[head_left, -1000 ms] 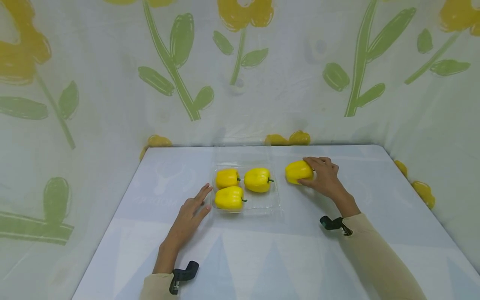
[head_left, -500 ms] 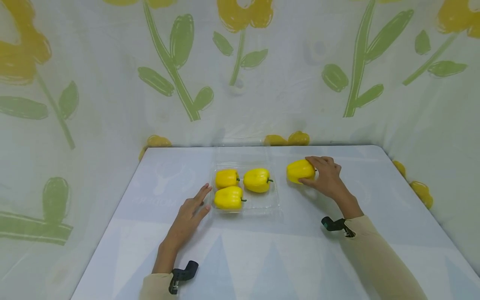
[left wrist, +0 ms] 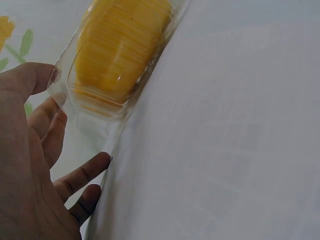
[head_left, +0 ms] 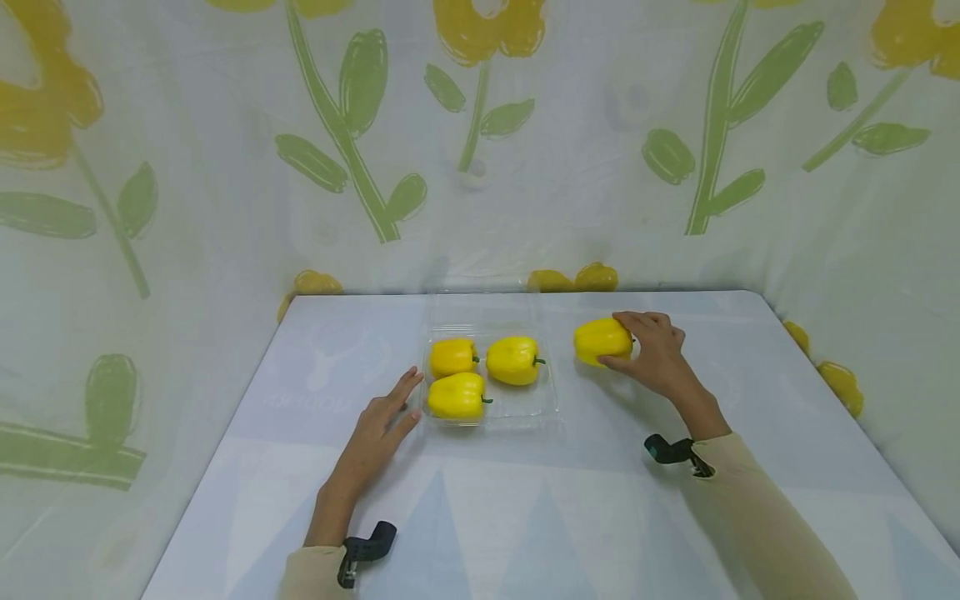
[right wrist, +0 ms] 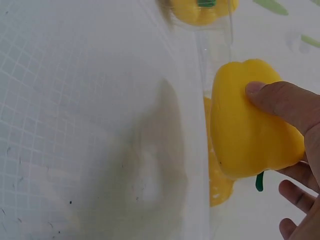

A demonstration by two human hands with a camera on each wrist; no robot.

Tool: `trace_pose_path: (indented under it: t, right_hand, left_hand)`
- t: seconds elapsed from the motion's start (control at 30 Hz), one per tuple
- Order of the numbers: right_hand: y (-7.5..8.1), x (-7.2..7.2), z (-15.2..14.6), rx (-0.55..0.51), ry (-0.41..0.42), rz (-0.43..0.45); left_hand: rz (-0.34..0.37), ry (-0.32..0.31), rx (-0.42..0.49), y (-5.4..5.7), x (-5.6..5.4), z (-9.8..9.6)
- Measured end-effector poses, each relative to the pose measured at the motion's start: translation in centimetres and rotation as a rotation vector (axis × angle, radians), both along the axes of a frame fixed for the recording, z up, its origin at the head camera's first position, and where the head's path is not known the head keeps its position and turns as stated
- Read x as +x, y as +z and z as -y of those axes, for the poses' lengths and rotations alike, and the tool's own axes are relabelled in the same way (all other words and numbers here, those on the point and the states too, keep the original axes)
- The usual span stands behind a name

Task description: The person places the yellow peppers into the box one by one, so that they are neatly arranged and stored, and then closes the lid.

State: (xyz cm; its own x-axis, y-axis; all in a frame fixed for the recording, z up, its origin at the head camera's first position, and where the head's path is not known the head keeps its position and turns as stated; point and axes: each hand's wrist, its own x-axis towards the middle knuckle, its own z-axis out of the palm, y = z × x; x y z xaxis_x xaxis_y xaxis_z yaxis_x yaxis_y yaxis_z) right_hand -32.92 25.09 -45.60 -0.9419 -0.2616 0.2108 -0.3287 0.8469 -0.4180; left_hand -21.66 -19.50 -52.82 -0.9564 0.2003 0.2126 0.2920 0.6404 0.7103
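Note:
My right hand (head_left: 651,354) grips a yellow bell pepper (head_left: 602,342) to the right of a clear plastic clamshell container (head_left: 528,407). In the right wrist view the thumb lies across the side of this pepper (right wrist: 250,125), whose green stem points toward the palm; the pepper hangs clear of the tabletop. Inside the container sit three more yellow peppers: one at back left (head_left: 453,357), one at front left (head_left: 456,397) and one at back right (head_left: 513,360). My left hand (head_left: 375,437) is at the container's left side, fingers extended, thumb tip and a fingertip at its rim (left wrist: 65,85).
The container's transparent lid (head_left: 483,307) stands open toward the back edge of the white table (head_left: 600,517). Behind and at both sides hangs a flower-printed curtain (head_left: 570,167). Each wrist carries a black camera mount (head_left: 371,546).
The right hand has shifted slightly right with the pepper, away from the container. The left hand stays at the container's left side.

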Motion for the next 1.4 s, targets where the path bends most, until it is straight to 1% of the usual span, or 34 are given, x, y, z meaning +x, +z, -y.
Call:
trace_pose_path:
  t: [0.23,0.37,0.63,0.87,1.1,1.4]
  right_hand:
    - [0.5,0.2,0.3,-0.006,-0.005,-0.017]
    - [0.6,0.4,0.3,-0.003,-0.001,-0.036]
    - [0.8,0.9,0.1,-0.024,0.023,-0.077]
    - [1.1,1.1,0.1,-0.045,0.051,-0.115]
    - [1.3,1.5,0.2,-0.055,0.062,-0.124]
    - [1.4,1.9,0.4,-0.046,0.057,-0.127]
  left_hand:
    - [0.024,0.008,-0.007,0.2,0.1,0.0]
    - [0.024,0.009,0.0,0.2,0.1,0.0]
    - [0.036,0.006,0.011,0.2,0.1,0.0]
    - [0.031,0.01,0.004,0.2,0.1,-0.1]
    - [0.022,0.014,-0.001,0.3,0.2,-0.1]
    - [0.036,0.015,0.0,0.0,0.1,0.0]
